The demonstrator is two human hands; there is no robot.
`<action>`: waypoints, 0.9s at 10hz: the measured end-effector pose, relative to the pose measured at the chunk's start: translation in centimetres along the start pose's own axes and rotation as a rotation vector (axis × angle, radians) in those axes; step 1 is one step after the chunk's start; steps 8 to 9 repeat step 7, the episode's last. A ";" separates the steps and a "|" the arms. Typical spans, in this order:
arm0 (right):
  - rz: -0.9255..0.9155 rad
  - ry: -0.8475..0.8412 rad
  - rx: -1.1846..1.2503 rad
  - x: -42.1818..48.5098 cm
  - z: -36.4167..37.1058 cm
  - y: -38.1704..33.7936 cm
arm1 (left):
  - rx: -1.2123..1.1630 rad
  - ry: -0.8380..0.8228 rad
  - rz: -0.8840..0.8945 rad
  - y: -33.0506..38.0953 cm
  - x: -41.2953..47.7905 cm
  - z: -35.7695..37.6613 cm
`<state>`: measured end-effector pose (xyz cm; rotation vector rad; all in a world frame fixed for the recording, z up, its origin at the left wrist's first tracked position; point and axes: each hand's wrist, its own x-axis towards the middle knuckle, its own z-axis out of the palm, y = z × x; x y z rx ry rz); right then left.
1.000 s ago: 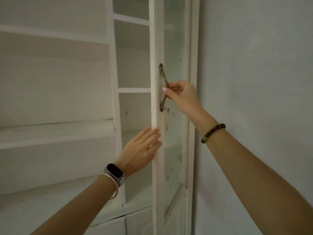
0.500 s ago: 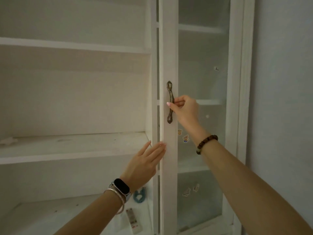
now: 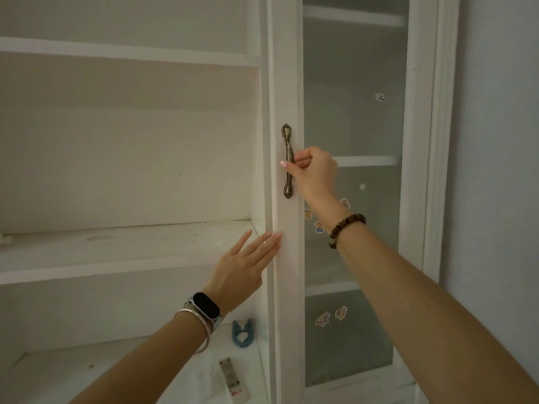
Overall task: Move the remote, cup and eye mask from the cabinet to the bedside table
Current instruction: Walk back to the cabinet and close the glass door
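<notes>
A white cabinet with a glass door [image 3: 353, 112] fills the view. My right hand [image 3: 313, 173] grips the door's bronze handle [image 3: 288, 147]. My left hand [image 3: 243, 269] lies flat, fingers together, against the door's left frame edge [image 3: 287, 272]. On the lower open shelf lies a white remote [image 3: 233, 380] with coloured buttons, partly behind my left forearm. A blue clip-like object [image 3: 242, 333] rests behind it on the same shelf. No cup or eye mask shows.
Open white shelves [image 3: 116, 252] stand left of the door; the middle one holds only a small white scrap at its far left. Small stickers [image 3: 322, 318] dot the glass. A plain wall [image 3: 501, 141] runs along the right.
The glass door has swung from edge-on to nearly flush with the cabinet front. Both hands stayed on it. The view dropped, bringing the remote and blue object into sight.
</notes>
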<state>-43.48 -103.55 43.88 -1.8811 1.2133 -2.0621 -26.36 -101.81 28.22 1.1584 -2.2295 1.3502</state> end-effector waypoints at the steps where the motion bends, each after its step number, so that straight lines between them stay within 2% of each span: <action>1: 0.026 -0.004 -0.008 0.4 0.8 0.1 | 0.024 -0.038 -0.033 0.1 0.3 0.4; 4: 0.098 -0.087 -0.017 1.3 0.5 -0.2 | 0.013 -0.050 -0.101 1.3 0.9 0.0; 6: 0.012 -0.194 -0.112 0.0 -1.3 -0.7 | -0.096 -0.013 -0.093 1.5 1.2 -1.7; 7: -0.041 -0.202 -0.186 -1.6 -3.8 -0.4 | -0.195 -0.022 -0.159 1.7 1.3 -2.8; 9: -0.041 -0.202 -0.186 -1.6 -3.8 -0.4 | -0.195 -0.022 -0.159 1.7 1.3 -2.8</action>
